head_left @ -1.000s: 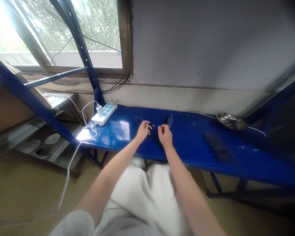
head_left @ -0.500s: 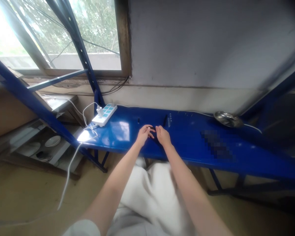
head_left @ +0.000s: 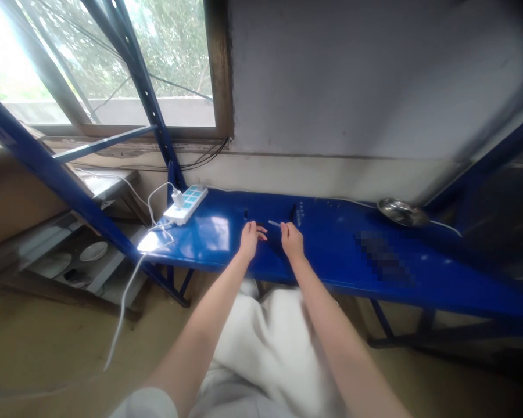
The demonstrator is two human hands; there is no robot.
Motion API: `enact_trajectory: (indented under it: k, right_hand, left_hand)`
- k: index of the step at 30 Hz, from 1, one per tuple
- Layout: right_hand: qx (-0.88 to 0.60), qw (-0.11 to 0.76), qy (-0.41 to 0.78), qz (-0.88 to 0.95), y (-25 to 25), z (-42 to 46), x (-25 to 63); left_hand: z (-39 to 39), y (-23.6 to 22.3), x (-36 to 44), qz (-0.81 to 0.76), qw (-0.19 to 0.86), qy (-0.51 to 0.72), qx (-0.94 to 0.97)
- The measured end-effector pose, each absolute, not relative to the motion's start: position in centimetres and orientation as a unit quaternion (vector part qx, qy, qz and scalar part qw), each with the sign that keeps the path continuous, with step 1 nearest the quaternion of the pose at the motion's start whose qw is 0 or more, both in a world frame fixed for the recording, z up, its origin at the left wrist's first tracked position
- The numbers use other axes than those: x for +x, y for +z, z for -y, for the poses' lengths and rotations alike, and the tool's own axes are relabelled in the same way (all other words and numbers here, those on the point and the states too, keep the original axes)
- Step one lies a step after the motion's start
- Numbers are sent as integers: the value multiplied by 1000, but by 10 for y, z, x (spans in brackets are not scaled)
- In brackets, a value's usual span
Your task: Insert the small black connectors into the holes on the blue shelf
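Observation:
Over the blue bench (head_left: pixel 218 255), my right hand (head_left: pixel 293 240) pinches a slim, pale, translucent stick-like piece (head_left: pixel 274 223) that points left. Facing it, my left hand (head_left: pixel 249 239) has its thumb and forefinger closed on a thin dark piece (head_left: pixel 260 224), too small to identify; its other fingers stick out to the right. A gap separates the two pieces. Behind my right hand lie a dark narrow object (head_left: pixel 293 211) and a row of small clear pieces (head_left: pixel 300 213). A tiny dark item (head_left: pixel 246 214) stands just beyond my left hand.
A white power strip (head_left: pixel 186 204) with a plugged-in charger sits at the bench's left end, its cord hanging down in front. On the right are a shiny metal dish (head_left: pixel 403 212) and a blurred-out patch (head_left: pixel 386 255). Blue posts (head_left: pixel 146 93) rise at the left by the window.
My hands have moved apart from near contact. The pale stick now shows in my right hand, and the dark piece shows at my left fingertips.

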State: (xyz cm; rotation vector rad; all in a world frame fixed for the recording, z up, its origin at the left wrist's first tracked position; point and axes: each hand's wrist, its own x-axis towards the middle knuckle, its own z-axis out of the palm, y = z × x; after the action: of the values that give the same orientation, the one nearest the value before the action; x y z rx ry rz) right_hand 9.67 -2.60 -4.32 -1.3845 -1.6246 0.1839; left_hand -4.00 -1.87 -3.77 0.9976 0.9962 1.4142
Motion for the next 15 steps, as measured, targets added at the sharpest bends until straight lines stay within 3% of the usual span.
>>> enact_trajectory:
  k: [4, 10, 15]
  right_hand:
    - [-543, 499, 95, 668, -43, 26, 96]
    - [-509, 392, 129, 756, -46, 21, 92]
    - [-480, 357, 134, 790, -47, 21, 92]
  left_hand:
    - [20, -38, -41, -432, 521, 565, 472]
    - [22, -38, -40, -427, 513, 553, 499]
    - [19, -44, -41, -440, 469, 564, 518]
